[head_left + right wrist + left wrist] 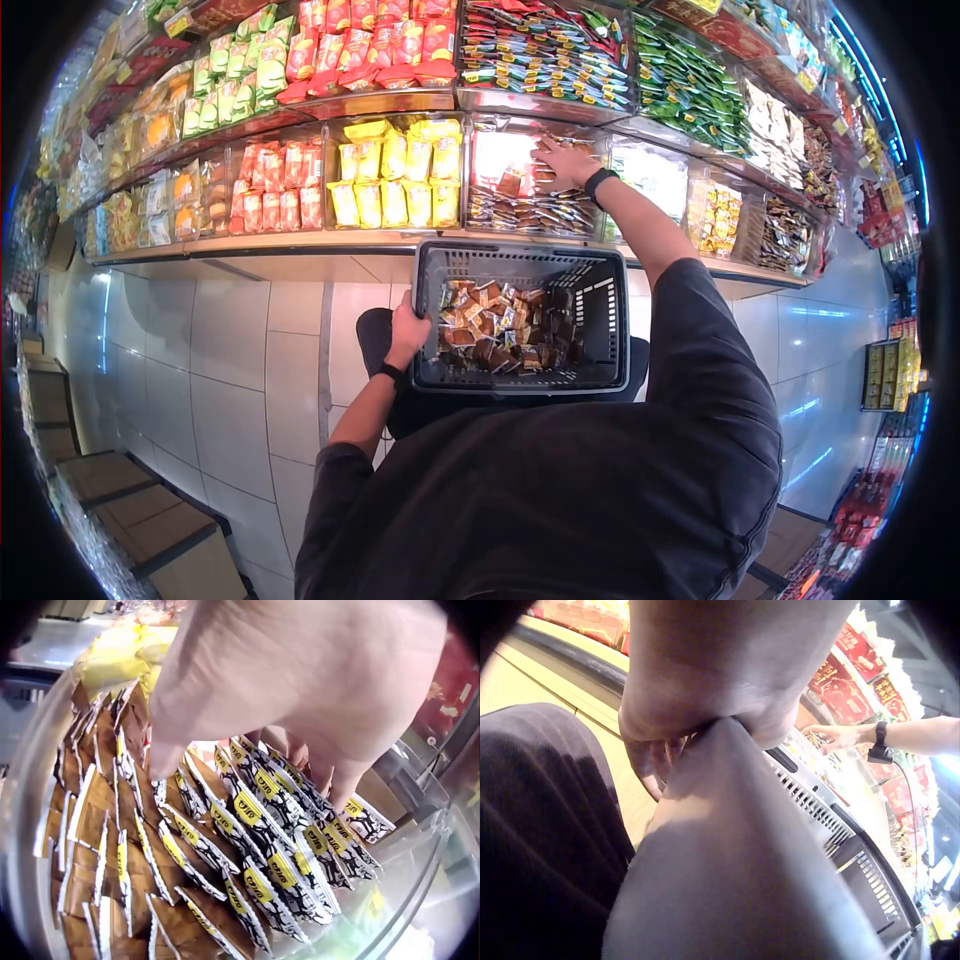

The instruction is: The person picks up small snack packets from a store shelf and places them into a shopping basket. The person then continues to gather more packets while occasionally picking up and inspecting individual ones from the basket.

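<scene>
My left hand (408, 330) grips the left rim of a dark grey shopping basket (519, 386); the left wrist view shows the fingers curled over that edge. Inside the basket lies a loose heap of small brown-and-white snack packets (487, 315). My right hand (566, 163) reaches into a clear bin of the shelf display. In the right wrist view its thumb and fingers are spread wide and point down onto rows of snack packets (259, 817), brown with yellow-and-black printed edges. The fingertips are partly hidden among the packets.
Yellow packets (395, 170) fill the bin to the left, with red packets (270, 185) beyond. A bin of white packets (648, 180) is on the right. The wooden shelf edge (300, 262) runs just past the basket. Wooden boxes (150, 515) stand on the tiled floor, lower left.
</scene>
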### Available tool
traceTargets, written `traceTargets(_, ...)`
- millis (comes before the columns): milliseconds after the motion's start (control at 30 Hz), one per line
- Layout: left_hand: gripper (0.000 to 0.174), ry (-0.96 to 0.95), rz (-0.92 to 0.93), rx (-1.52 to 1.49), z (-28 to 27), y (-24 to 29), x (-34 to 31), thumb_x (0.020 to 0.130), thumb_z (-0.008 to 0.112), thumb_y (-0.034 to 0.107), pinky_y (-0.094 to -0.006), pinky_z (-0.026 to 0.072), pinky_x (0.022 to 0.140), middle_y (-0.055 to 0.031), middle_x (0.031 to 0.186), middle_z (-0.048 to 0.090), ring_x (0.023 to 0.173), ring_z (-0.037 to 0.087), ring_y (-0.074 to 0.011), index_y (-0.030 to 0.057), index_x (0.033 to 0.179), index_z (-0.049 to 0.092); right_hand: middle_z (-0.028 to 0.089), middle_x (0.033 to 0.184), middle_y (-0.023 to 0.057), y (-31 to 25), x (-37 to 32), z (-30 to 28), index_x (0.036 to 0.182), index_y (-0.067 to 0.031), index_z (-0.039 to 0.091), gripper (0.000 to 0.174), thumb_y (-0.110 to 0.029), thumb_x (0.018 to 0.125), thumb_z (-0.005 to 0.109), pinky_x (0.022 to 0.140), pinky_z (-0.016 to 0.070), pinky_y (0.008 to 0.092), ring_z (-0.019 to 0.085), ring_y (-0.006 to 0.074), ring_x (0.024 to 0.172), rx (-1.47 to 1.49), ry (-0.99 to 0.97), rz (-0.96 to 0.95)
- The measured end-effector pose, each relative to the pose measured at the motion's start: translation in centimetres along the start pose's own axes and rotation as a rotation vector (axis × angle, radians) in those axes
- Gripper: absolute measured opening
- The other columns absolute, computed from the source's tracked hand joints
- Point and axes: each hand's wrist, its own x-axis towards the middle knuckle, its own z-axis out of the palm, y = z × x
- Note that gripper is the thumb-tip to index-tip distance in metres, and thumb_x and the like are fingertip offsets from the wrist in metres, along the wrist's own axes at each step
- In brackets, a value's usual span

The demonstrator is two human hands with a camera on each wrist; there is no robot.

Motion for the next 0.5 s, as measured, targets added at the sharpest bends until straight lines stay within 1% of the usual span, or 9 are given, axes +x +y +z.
traceTargets(33,0.041,0.000,0.001,0.001,0.0,-0.2,-0.1,0.079,0.069,0.007,-0.0467,0.0546,0.089,-0.0281,0.102,0.070,0.103,0.066,-0.0456,-0.0021,0.117,0.056,0.021,0.163,0.0221,0.1,0.2,0.4,0.156,-0.0279,0.032,0.104,-0.055,0.068,0.081,0.104,0.0448,0.0585,0.047,0.0514,0.132,0.001,0.001,0.000)
traceTargets(100,0.041,0.020,0.040,-0.029,0.3,-0.5,0.1,0.079,0.069,0.007,-0.0469,0.0548,0.088,-0.0279,0.100,0.070,0.101,0.067,-0.0455,-0.0011,0.117,0.056,0.019,0.164,0.0205,-1.6,-0.6,-0.8,0.155,-0.0287,0.034,0.105,-0.048,0.065,0.085,0.103,0.0453,0.0615,0.046,0.0506,0.134,-0.076,-0.046,0.047)
traceTargets(133,0.041,0.021,0.045,-0.030,0.4,-0.4,0.4,0.079,0.069,0.007,-0.0469,0.0548,0.088,-0.0279,0.100,0.070,0.101,0.067,-0.0455,-0.0011,0.117,0.056,0.017,0.165,0.0174,-3.0,-0.6,-1.3,0.155,-0.0303,0.034,0.107,-0.042,0.063,0.088,0.102,0.0438,0.0674,0.042,0.0490,0.138,-0.145,-0.048,0.071)
traceTargets(167,0.043,0.001,0.021,-0.021,0.2,-0.4,0.3,0.079,0.068,0.007,-0.0487,0.0546,0.089,-0.0283,0.101,0.070,0.101,0.066,-0.0460,-0.0004,0.119,0.056,0.017,0.165,0.0174,-3.4,-0.4,-1.3,0.155,-0.0303,0.034,0.107,-0.042,0.063,0.088,0.102,0.0438,0.0674,0.042,0.0490,0.138,-0.144,-0.048,0.071)
traceTargets(233,0.046,-0.023,-0.005,-0.010,0.0,-0.3,0.0,0.078,0.068,0.006,-0.0505,0.0544,0.089,-0.0286,0.102,0.070,0.101,0.066,-0.0466,0.0004,0.122,0.056,0.019,0.165,0.0155,-4.0,-0.4,-1.4,0.154,-0.0323,0.034,0.107,-0.040,0.063,0.089,0.101,0.0417,0.0724,0.038,0.0485,0.141,-0.196,-0.112,0.072)
traceTargets(267,0.046,-0.024,-0.012,-0.019,0.1,-0.4,0.1,0.078,0.068,0.006,-0.0503,0.0544,0.089,-0.0284,0.102,0.070,0.101,0.066,-0.0466,0.0005,0.122,0.056,0.020,0.164,0.0143,-3.9,-0.2,-1.4,0.153,-0.0320,0.036,0.105,-0.039,0.062,0.089,0.102,0.0423,0.0717,0.035,0.0490,0.142,-0.199,-0.125,0.080)
traceTargets(300,0.046,-0.024,-0.018,-0.029,0.2,-0.5,0.2,0.078,0.068,0.006,-0.0500,0.0545,0.090,-0.0283,0.102,0.070,0.101,0.066,-0.0467,0.0006,0.122,0.056,0.020,0.164,0.0143,-3.9,-0.1,-1.3,0.153,-0.0320,0.036,0.105,-0.039,0.062,0.089,0.102,0.0423,0.0717,0.035,0.0490,0.142,-0.200,-0.126,0.081)
traceTargets(367,0.046,-0.014,-0.014,-0.018,0.4,-0.8,0.3,0.077,0.068,0.006,-0.0499,0.0545,0.089,-0.0282,0.102,0.070,0.101,0.066,-0.0466,0.0008,0.121,0.056,0.022,0.164,0.0138,-3.8,0.0,-0.9,0.148,-0.0301,0.041,0.099,-0.037,0.062,0.090,0.101,0.0446,0.0700,0.037,0.0487,0.141,-0.216,-0.104,0.096)
traceTargets(500,0.043,0.001,0.009,-0.029,0.5,-0.9,0.3,0.078,0.068,0.006,-0.0497,0.0547,0.088,-0.0284,0.100,0.070,0.100,0.067,-0.0466,0.0011,0.118,0.056,0.024,0.162,0.0132,-3.9,-0.1,-0.2,0.144,-0.0280,0.044,0.096,-0.032,0.061,0.092,0.099,0.0475,0.0680,0.039,0.0470,0.139,-0.237,-0.022,0.117)
